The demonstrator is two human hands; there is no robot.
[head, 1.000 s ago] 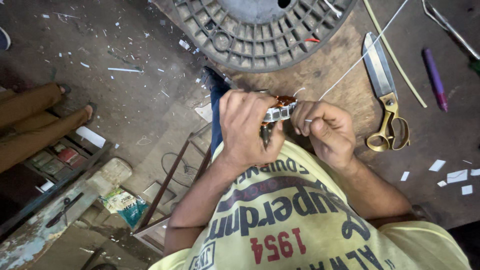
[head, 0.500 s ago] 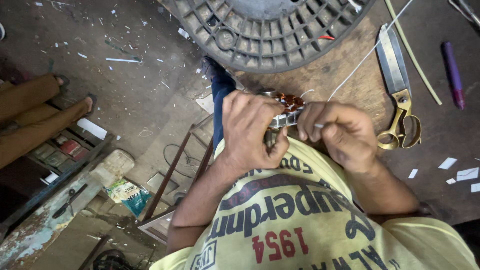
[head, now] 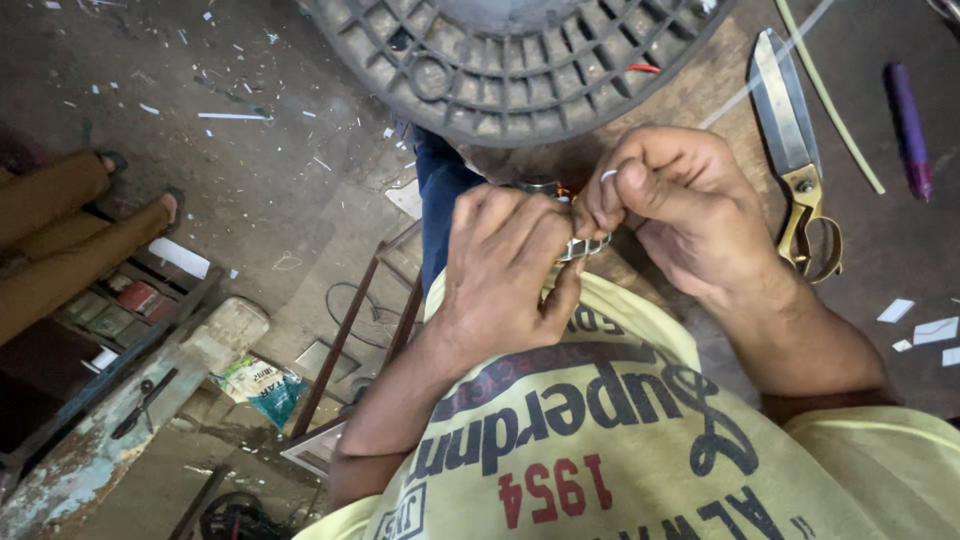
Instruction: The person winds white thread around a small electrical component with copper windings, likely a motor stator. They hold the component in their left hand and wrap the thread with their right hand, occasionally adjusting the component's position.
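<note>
left hand (head: 505, 265) is clenching around a small metal part (head: 585, 246), right hand (head: 675, 205) is pinching thin white strip (head: 608, 176) (scissors (head: 797, 150) lying on counter (head: 880, 240)).

Small metal part (head: 585, 247), mostly hidden, clasped between both hands.

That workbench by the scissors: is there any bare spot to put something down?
Yes. Bare dark bench lies between the scissors and the purple pen, above the white paper scraps. It is crowded where the left hand and right hand pinch a small metal part under the round ribbed grille.
</note>
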